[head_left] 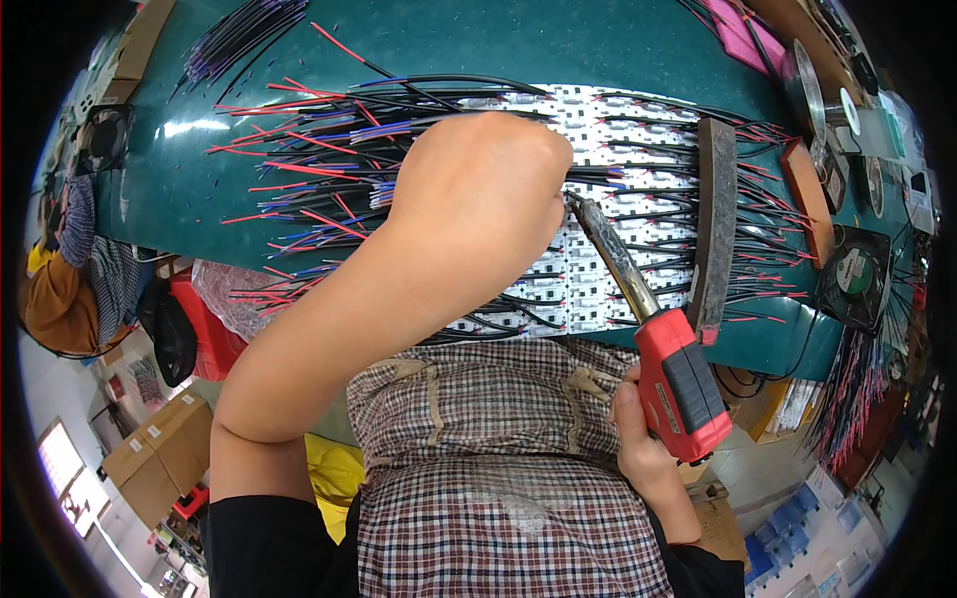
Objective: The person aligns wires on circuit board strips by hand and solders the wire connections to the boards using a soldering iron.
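— Where the dark green table (pixel 618 50) curves across the top, what is the room like?

— It looks like a busy workshop. Brown boxes (pixel 150 453) sit on the floor at the lower left. Clothes and bags (pixel 85 269) pile up on the left side. A black fan (pixel 854 274) sits at the right end of the table.

— What lies on the table?

— Rows of small white boards (pixel 638 159) lie side by side. Lots of thin red, black and blue wires (pixel 309 169) stick out to the left. A dark bar (pixel 715 219) lies across the boards on the right. A brown block (pixel 809 194) sits just past it. A pink tray (pixel 738 35) is at the top right.

— Does anything get in the way?

— Yes. The left hand (pixel 478 199) and its arm cover the middle of the boards. A checked cloth (pixel 498 458) covers the lap below the table edge.

— What is the left hand doing?

— It is curled up over the boards. I see only its back, so I cannot tell what the fingers hold.

— And the right hand?

— The right hand (pixel 643 439) is wrapped tight around the red handle of a soldering iron (pixel 653 329).

— Where is that tool?

— Its handle is low, near the table edge. Its long metal end points up and left. The tip sits just beside the left hand, over the white boards.
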Tool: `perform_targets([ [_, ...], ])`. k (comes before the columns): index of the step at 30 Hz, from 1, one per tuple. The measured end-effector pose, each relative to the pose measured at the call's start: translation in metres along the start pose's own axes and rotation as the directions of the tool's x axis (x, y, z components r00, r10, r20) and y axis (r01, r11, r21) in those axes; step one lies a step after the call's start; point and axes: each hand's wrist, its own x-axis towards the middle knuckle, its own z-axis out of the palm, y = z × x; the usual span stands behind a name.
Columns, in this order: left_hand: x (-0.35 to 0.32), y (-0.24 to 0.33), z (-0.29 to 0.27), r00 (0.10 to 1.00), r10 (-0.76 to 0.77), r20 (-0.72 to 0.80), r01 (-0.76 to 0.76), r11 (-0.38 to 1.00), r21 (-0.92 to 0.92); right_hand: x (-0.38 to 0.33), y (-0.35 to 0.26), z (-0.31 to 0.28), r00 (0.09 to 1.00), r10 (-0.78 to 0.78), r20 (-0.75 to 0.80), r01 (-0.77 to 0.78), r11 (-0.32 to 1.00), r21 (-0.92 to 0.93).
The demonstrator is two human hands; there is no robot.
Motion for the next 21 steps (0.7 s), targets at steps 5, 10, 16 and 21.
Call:
perform_targets([
  [5,-0.001,0.001,0.001,0.999,0.022,-0.029,-0.022,1.0,0.01,-0.004,0.004,-0.005,0.999,-0.029,0.039,0.03,0.999,-0.036],
  [10,-0.001,-0.001,0.001,0.998,0.046,-0.039,-0.045,0.999,0.03,-0.001,-0.009,-0.01,1.0,0.004,0.024,-0.003,1.0,-0.031],
  [16,0.001,-0.004,-0.001,1.0,0.025,-0.012,-0.025,1.0,0.011,-0.005,-0.004,-0.007,0.999,0.033,-0.011,-0.033,0.999,-0.009],
  [21,0.004,-0.007,-0.006,1.0,0.014,0.025,-0.013,0.998,-0.069,-0.005,0.001,-0.005,1.0,-0.015,0.0,0.015,0.999,-0.048],
])
